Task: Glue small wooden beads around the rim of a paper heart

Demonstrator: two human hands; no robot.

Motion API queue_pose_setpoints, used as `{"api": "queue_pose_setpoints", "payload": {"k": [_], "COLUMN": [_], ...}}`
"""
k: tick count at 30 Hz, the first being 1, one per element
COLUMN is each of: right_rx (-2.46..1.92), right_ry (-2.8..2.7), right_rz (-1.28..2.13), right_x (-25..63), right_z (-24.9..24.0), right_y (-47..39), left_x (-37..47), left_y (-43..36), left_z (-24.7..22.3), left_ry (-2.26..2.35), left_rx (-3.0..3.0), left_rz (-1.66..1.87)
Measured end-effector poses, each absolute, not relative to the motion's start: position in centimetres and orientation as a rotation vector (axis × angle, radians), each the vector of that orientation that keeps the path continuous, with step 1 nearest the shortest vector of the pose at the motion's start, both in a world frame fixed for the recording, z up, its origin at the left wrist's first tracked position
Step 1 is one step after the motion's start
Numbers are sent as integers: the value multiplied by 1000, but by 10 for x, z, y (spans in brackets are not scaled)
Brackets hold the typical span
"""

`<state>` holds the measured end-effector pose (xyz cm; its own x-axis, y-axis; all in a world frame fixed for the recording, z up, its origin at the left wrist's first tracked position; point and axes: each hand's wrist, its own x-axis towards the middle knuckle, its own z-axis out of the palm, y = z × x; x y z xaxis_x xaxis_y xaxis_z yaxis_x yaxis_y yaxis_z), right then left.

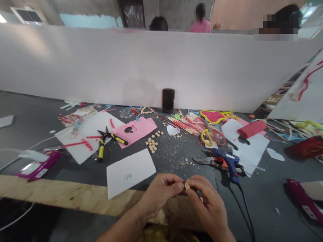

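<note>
Near the table's front edge, my left hand (163, 190) and my right hand (208, 201) meet over a small pale, flower-like cluster of wood-coloured pieces (187, 185). Thumb and forefinger of the right hand pinch it from one side. The left thumb and forefinger are closed together at its other side. Something pale shows partly inside the right palm, too hidden to name. A pile of similar small pale pieces (152, 145) lies beyond my hands, and loose bits (187, 162) are scattered closer. A white card (131, 173) marked with handwritten digits lies left of my hands.
Pruning shears (202, 161) and a blue glue gun (230, 163) with a black cord lie right, below scissors (213, 136). Yellow-handled pliers (101, 149), pink card (140, 129) and a purple device (40, 166) are left. A phone (168, 101) leans on the white partition (151, 64); people are beyond.
</note>
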<state>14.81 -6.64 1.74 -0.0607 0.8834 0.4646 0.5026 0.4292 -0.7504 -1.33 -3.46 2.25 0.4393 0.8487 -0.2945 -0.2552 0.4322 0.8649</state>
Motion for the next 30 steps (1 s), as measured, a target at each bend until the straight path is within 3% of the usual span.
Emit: {"api": "queue_pose_setpoints", "payload": {"k": [30], "right_rx": [-1177], "right_ry": [-1813], "right_rz": [471], "right_x": [149], "right_z": [20], "right_y": [-65], "left_x": [-17], "left_y": [-34], "left_z": [24], "left_ry": [832], "left_rx": [924], "left_rz": [762]}}
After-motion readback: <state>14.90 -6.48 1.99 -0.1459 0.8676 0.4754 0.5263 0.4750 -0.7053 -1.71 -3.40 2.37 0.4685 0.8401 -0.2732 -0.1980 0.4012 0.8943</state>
